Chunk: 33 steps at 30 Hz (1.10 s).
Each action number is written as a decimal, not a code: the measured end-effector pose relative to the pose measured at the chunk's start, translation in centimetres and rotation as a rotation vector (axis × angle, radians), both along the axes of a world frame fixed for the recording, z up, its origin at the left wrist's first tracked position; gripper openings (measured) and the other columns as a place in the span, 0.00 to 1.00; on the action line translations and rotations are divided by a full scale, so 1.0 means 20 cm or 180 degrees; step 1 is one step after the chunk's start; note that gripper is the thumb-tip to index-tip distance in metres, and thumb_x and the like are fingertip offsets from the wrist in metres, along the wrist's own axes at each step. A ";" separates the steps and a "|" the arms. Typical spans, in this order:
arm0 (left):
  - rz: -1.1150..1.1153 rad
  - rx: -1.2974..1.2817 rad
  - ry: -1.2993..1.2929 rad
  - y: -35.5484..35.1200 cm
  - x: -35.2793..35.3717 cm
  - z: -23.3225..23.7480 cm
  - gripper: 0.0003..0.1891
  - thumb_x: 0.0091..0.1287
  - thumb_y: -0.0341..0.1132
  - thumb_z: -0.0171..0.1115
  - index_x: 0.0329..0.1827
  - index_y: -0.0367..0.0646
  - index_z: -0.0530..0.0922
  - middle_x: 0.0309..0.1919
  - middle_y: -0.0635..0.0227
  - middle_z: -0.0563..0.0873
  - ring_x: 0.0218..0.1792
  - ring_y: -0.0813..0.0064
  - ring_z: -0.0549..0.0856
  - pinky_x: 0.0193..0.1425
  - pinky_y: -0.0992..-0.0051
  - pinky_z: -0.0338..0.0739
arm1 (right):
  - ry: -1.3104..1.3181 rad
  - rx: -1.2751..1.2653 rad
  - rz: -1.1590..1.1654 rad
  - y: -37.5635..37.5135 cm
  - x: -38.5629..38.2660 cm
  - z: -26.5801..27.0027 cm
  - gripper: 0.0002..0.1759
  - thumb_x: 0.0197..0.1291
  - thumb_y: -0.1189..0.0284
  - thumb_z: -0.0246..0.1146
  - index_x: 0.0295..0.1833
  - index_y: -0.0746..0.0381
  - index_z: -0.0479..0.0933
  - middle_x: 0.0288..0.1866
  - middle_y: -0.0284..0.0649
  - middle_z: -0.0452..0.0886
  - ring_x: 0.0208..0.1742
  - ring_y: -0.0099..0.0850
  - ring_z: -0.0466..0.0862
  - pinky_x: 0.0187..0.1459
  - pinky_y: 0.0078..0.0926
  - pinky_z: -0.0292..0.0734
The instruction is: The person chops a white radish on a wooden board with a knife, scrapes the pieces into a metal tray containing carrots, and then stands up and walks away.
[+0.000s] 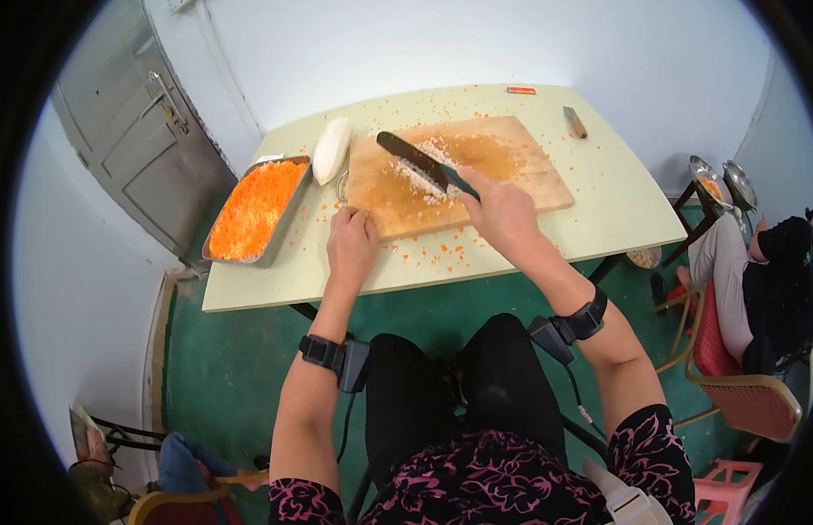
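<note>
My right hand (504, 219) is wrapped round the dark green handle of a kitchen knife (413, 158). Its dark blade slants up and left over the wooden cutting board (542, 184). Finely chopped white bits (433, 185) lie on the board around the blade. At the board's front left corner, my left hand (352, 243) has its fingers curled and closed on the edge. Behind that hand, a large peeled white vegetable, perhaps a radish (333, 149), lies beside the board. A small metal ring shows at the board's left side.
A metal tray (280, 229) heaped with shredded carrot (259, 206) stands at the table's left end. Orange crumbs dot the pale table (612, 223). A peeler-like tool (575, 122) and a red object (521, 90) lie at the back. People sit at both sides.
</note>
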State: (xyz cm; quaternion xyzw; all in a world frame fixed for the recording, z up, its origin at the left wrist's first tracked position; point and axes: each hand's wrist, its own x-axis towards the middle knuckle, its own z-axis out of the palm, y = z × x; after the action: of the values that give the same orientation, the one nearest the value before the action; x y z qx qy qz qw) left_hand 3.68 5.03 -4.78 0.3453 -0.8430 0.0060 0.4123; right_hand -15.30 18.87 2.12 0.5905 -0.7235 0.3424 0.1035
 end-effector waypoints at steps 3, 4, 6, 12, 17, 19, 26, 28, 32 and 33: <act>0.0061 0.0092 -0.0009 0.01 0.00 0.00 0.09 0.58 0.27 0.54 0.39 0.33 0.79 0.36 0.57 0.78 0.41 0.59 0.77 0.46 0.65 0.74 | 0.0208 0.0129 0.0055 -0.02 0.01 -0.03 0.18 0.55 0.68 0.60 0.52 0.59 0.74 0.24 0.47 0.79 0.29 0.44 0.80 0.30 0.40 0.73; 0.0069 0.0112 -0.0001 0.00 0.00 0.00 0.09 0.57 0.27 0.54 0.38 0.33 0.79 0.36 0.58 0.78 0.40 0.59 0.77 0.45 0.65 0.74 | 0.0157 0.0122 0.0026 -0.02 0.01 0.00 0.18 0.55 0.68 0.60 0.52 0.59 0.74 0.24 0.46 0.80 0.29 0.44 0.80 0.30 0.40 0.74; 0.0030 0.0041 -0.0024 0.00 0.01 0.00 0.09 0.58 0.27 0.54 0.38 0.33 0.79 0.36 0.58 0.78 0.40 0.59 0.77 0.45 0.66 0.74 | 0.0015 0.0160 -0.0032 0.00 0.02 0.04 0.18 0.55 0.68 0.60 0.52 0.59 0.74 0.24 0.46 0.80 0.28 0.43 0.81 0.30 0.39 0.74; -0.0001 -0.0018 0.0010 -0.01 0.00 0.00 0.09 0.58 0.28 0.54 0.37 0.33 0.79 0.36 0.58 0.78 0.41 0.59 0.77 0.44 0.66 0.74 | -0.0030 0.0084 0.0051 -0.02 0.00 -0.03 0.19 0.55 0.68 0.61 0.53 0.58 0.74 0.24 0.46 0.80 0.28 0.43 0.80 0.29 0.39 0.74; 0.0030 0.0086 -0.0009 0.02 0.00 0.00 0.09 0.58 0.28 0.54 0.37 0.33 0.79 0.36 0.58 0.78 0.41 0.59 0.77 0.44 0.66 0.75 | 0.0039 0.0032 0.0098 -0.01 0.01 -0.06 0.19 0.55 0.68 0.60 0.53 0.58 0.73 0.24 0.47 0.80 0.28 0.44 0.80 0.29 0.40 0.73; 0.0068 0.0126 -0.0063 0.01 0.00 0.01 0.09 0.58 0.29 0.54 0.37 0.33 0.79 0.36 0.58 0.78 0.41 0.59 0.77 0.44 0.66 0.75 | 0.0020 0.0065 0.0069 -0.01 0.01 -0.04 0.19 0.55 0.68 0.60 0.53 0.58 0.73 0.23 0.47 0.79 0.27 0.44 0.80 0.29 0.40 0.74; 0.0028 0.0102 -0.0013 0.01 0.00 0.00 0.09 0.58 0.29 0.54 0.37 0.34 0.79 0.36 0.58 0.77 0.41 0.59 0.76 0.44 0.65 0.75 | 0.0036 0.0052 0.0073 0.01 0.03 -0.06 0.18 0.55 0.68 0.60 0.53 0.58 0.74 0.23 0.48 0.79 0.27 0.45 0.80 0.29 0.40 0.74; 0.0050 0.0177 -0.0022 0.01 0.00 0.01 0.09 0.58 0.28 0.54 0.37 0.34 0.79 0.36 0.58 0.77 0.41 0.59 0.76 0.45 0.64 0.74 | -0.0059 0.0050 0.0083 0.01 0.03 -0.04 0.18 0.55 0.68 0.60 0.53 0.58 0.74 0.24 0.47 0.80 0.27 0.45 0.80 0.29 0.39 0.74; 0.0447 0.0069 0.0343 0.01 0.01 0.01 0.09 0.55 0.27 0.55 0.37 0.35 0.79 0.36 0.58 0.77 0.42 0.58 0.76 0.47 0.64 0.72 | -0.0200 -0.0306 0.0344 0.02 0.07 -0.06 0.18 0.54 0.67 0.62 0.52 0.56 0.76 0.25 0.47 0.80 0.28 0.45 0.80 0.30 0.38 0.75; 0.0518 0.0041 0.0425 0.00 0.02 0.01 0.09 0.54 0.26 0.55 0.37 0.35 0.79 0.35 0.58 0.77 0.42 0.57 0.75 0.47 0.64 0.71 | -0.0192 -0.0426 0.0456 0.02 0.08 -0.08 0.18 0.54 0.66 0.62 0.51 0.55 0.77 0.25 0.48 0.80 0.28 0.45 0.80 0.31 0.38 0.75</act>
State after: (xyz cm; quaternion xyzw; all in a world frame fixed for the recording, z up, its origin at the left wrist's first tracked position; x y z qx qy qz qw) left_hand 4.02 5.00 -4.63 0.4150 -0.7828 0.0110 0.4635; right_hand -13.80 19.35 0.49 0.6219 -0.6578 0.4140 0.0961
